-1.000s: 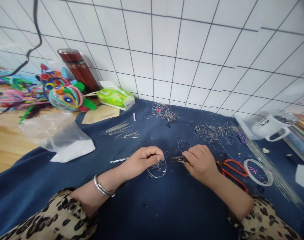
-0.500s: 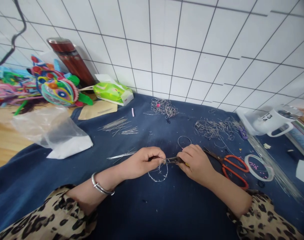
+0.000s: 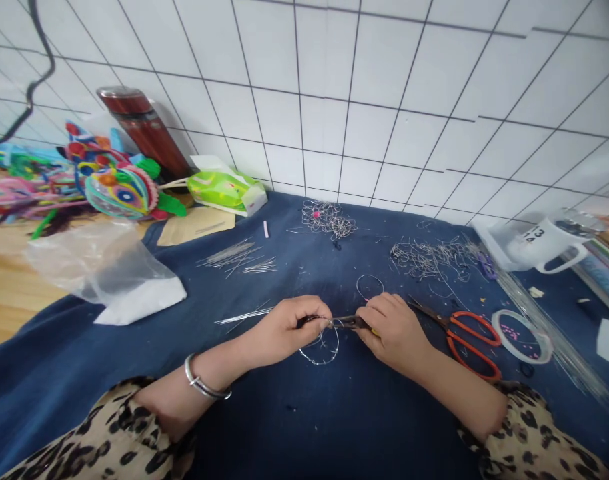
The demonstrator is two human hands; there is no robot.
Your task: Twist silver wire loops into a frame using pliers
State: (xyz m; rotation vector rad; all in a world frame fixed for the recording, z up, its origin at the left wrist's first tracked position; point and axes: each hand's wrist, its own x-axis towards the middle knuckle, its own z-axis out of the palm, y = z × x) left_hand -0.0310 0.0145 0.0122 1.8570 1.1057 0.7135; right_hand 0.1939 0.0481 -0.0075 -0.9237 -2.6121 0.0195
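Observation:
My left hand (image 3: 289, 327) is closed in a pinch on the top of a small round wire loop piece (image 3: 320, 347) that hangs over the blue cloth (image 3: 309, 427). My right hand (image 3: 391, 327) is closed round a small pair of pliers (image 3: 347, 322), whose jaws point left and meet the wire at my left fingertips. A plain wire ring (image 3: 369, 287) lies on the cloth just beyond my right hand.
Orange-handled scissors (image 3: 459, 337) and a tape roll (image 3: 521, 335) lie right of my right hand. Piles of bent wire (image 3: 427, 259), straight wire pieces (image 3: 234, 257), a plastic bag (image 3: 104, 270), a white mug (image 3: 549, 243), colourful craft pieces (image 3: 114, 187) and a tiled wall (image 3: 384, 93) surround the cloth.
My right hand moved the pliers left until the jaws reached the wire at my left fingertips. The view shifted slightly; the hands stay in place since half a second ago.

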